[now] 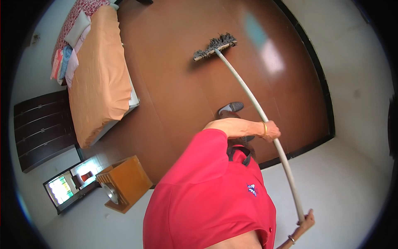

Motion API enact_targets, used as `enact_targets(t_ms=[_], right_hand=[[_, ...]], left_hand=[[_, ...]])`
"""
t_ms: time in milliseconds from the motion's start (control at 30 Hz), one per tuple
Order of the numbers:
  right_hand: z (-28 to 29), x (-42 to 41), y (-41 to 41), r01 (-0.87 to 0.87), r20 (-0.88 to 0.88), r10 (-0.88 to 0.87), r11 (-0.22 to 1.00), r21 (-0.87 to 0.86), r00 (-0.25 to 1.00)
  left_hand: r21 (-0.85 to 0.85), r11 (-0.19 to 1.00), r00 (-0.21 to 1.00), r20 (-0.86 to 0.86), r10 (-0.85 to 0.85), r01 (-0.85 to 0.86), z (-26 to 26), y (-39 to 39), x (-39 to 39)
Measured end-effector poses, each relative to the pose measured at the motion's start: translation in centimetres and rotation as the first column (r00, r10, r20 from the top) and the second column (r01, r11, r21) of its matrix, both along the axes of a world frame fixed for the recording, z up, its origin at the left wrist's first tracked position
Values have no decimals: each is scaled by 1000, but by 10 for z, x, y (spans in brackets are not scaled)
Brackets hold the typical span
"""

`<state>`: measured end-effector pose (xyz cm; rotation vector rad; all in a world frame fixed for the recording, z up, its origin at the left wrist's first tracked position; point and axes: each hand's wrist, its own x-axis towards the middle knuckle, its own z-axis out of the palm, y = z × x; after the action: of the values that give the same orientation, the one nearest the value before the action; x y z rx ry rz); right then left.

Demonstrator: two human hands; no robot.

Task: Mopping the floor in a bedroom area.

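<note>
A mop head of grey yarn (pixel 219 46) is over the brown tiled floor, with a shadow beside it; whether it touches the floor cannot be told. Its long pale handle (pixel 248 90) runs down to the lower right and looks bent by the lens. My left hand (pixel 272 131), a yellow bangle at its wrist, is closed around the middle of the handle. At the handle's top end is my right hand (pixel 306 220), gripping it with one finger sticking out. A shoe (pixel 234 106) of mine shows on the floor, left of the handle.
A bed with an orange sheet (pixel 98 71) stands at the left, folded cloths (pixel 63 62) on it. Beside it are a dark drawer unit (pixel 43 130) and a wooden stand (pixel 132 179). White walls (pixel 345 81) with dark skirting (pixel 326 93) bound the floor at the right.
</note>
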<state>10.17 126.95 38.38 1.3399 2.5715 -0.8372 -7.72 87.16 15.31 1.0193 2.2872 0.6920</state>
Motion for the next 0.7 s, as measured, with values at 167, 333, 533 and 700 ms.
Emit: enact_targets(t_ms=[167,333,533,700], right_hand=[[90,-17,39,-81,-40,88,986,149,995],[129,-55,-21,-192,54,187,974,121,981],[38,-29,4,-231,211,260,961,-150,942],[-25,-11,-152,-65,61,100,903,-425,993]], left_hand=[[173,985,997,79,9,-23,33,74,33],[133,991,970,244,-7,-26,4,101,73],[100,976,965,199,171,-194,-34,30,90],[-229,966,993,-16,119,-119,-78,-96,60]])
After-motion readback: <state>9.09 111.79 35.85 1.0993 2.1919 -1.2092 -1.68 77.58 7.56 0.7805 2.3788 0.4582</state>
